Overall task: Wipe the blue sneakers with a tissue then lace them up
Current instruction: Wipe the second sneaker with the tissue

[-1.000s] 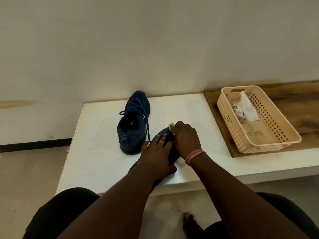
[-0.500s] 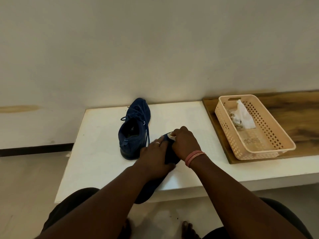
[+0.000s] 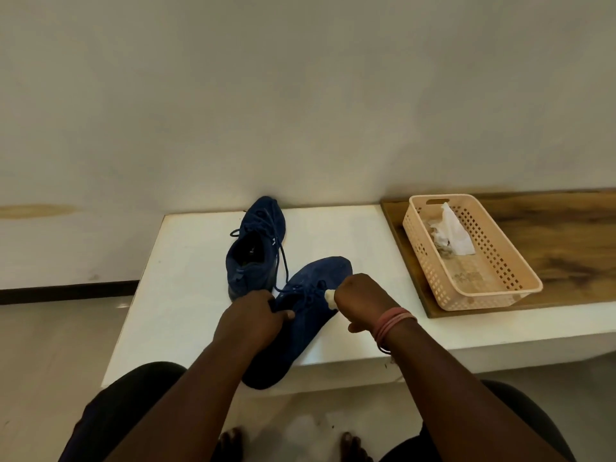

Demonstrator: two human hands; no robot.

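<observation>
Two dark blue sneakers lie on a white table (image 3: 186,295). The far sneaker (image 3: 255,248) stands upright near the wall, its laces loose. The near sneaker (image 3: 313,305) lies angled with its heel over the table's front edge. My left hand (image 3: 250,316) grips this near sneaker at its collar. My right hand (image 3: 361,300), with pink bands on the wrist, holds a small wad of white tissue (image 3: 330,297) against the shoe's right side, beside the laces.
A peach plastic basket (image 3: 500,288) with crumpled used tissues (image 3: 450,233) sits on a wooden board (image 3: 566,235) to the right. A plain wall rises right behind the table. My knees and bare feet are below the table's front edge.
My right hand has slid back from the toe toward the shoe's middle, uncovering the toe. My left hand has shifted back to the collar. The view has tilted and the near shoe looks pulled nearer.
</observation>
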